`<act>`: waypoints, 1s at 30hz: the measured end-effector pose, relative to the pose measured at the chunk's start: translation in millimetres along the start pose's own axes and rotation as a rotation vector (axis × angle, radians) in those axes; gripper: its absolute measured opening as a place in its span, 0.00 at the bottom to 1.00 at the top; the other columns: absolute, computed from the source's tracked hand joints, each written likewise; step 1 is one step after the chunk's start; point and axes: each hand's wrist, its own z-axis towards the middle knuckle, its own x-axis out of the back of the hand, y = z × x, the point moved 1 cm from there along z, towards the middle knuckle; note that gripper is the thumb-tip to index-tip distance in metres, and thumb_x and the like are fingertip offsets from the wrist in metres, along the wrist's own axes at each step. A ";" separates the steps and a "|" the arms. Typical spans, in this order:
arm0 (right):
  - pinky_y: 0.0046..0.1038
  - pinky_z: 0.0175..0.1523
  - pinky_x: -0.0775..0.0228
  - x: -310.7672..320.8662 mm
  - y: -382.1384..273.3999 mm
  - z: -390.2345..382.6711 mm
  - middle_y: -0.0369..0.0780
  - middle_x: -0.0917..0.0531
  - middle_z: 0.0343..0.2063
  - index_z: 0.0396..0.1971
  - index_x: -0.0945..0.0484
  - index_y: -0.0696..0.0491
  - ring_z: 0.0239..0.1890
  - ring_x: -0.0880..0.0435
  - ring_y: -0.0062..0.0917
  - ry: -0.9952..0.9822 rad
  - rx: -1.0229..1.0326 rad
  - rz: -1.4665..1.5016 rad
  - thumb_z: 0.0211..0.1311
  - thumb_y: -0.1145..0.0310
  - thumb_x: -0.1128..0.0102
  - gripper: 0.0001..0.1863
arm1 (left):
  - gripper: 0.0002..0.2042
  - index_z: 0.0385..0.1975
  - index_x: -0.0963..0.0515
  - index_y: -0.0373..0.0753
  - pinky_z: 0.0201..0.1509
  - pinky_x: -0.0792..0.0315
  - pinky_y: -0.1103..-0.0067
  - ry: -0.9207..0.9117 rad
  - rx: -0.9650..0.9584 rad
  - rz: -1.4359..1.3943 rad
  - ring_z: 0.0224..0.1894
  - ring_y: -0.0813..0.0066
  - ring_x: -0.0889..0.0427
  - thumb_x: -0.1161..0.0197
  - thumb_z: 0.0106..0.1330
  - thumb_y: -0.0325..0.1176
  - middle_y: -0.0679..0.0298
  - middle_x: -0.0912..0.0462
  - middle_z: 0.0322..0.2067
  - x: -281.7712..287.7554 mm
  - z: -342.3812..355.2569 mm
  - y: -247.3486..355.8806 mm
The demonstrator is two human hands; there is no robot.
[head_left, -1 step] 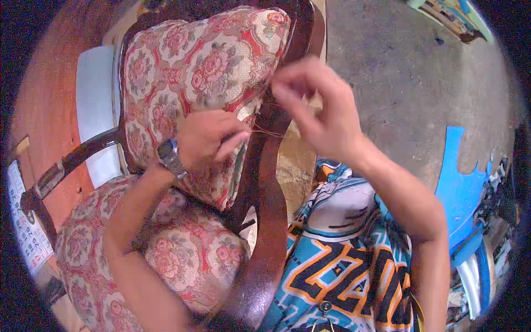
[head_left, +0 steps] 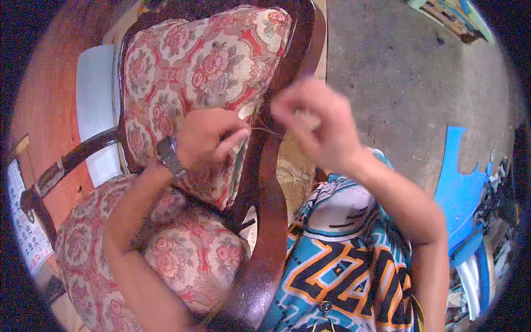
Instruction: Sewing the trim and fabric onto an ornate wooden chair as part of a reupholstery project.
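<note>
A dark wooden chair point(head_left: 265, 221) with floral red-and-cream upholstery stands in front of me. My left hand point(head_left: 207, 138), with a wristwatch point(head_left: 168, 156) on the wrist, pinches the right edge of the backrest cushion point(head_left: 199, 61). A thin tan thread point(head_left: 267, 130) runs from that edge to my right hand point(head_left: 315, 124). The right hand is blurred, held just right of the chair's back post, its fingertips pinched on the thread. I cannot make out a needle.
The chair's floral seat point(head_left: 182, 254) and a wooden armrest point(head_left: 66, 163) lie at lower left. A white panel point(head_left: 94, 105) and an orange-brown wall point(head_left: 44, 83) are behind. Grey concrete floor point(head_left: 398, 83) spreads to the right, with blue objects point(head_left: 459, 188) at its edge.
My right hand has dropped slightly and now looks blurred. The left hand stays pinched on the cushion edge.
</note>
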 end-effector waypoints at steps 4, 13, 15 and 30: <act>0.31 0.34 0.36 -30.4 -13.0 -41.0 0.35 0.26 0.24 0.31 0.22 0.49 0.30 0.27 0.30 -0.272 0.040 -0.217 0.48 0.67 0.37 0.09 | 0.08 0.27 0.22 0.38 0.29 0.31 0.74 -0.138 0.294 -0.056 0.24 0.65 0.24 0.42 0.61 0.35 0.59 0.22 0.22 5.5 0.1 2.8; 0.32 0.36 0.38 -55.7 -15.3 -40.5 0.34 0.25 0.29 0.36 0.22 0.48 0.33 0.29 0.30 -0.231 -0.066 -0.319 0.51 0.63 0.41 0.11 | 0.12 0.30 0.22 0.32 0.28 0.33 0.80 -0.068 0.489 -0.389 0.23 0.81 0.28 0.43 0.64 0.37 0.63 0.23 0.20 5.3 0.4 10.5; 0.33 0.37 0.38 -55.5 -19.4 -38.2 0.35 0.25 0.29 0.35 0.23 0.48 0.33 0.29 0.31 -0.214 -0.097 -0.260 0.51 0.63 0.42 0.11 | 0.12 0.29 0.22 0.33 0.29 0.32 0.80 -0.077 0.535 -0.421 0.23 0.80 0.27 0.42 0.64 0.37 0.63 0.23 0.20 6.5 1.1 11.1; 0.25 0.30 0.37 137.8 -106.4 -104.5 0.34 0.29 0.24 0.38 0.31 0.53 0.24 0.32 0.20 0.452 -0.865 0.873 0.58 0.58 0.51 0.15 | 0.31 0.51 0.28 0.41 0.60 0.42 0.58 0.189 -0.263 0.115 0.54 0.58 0.30 0.30 0.46 0.48 0.54 0.28 0.49 0.7 27.1 73.3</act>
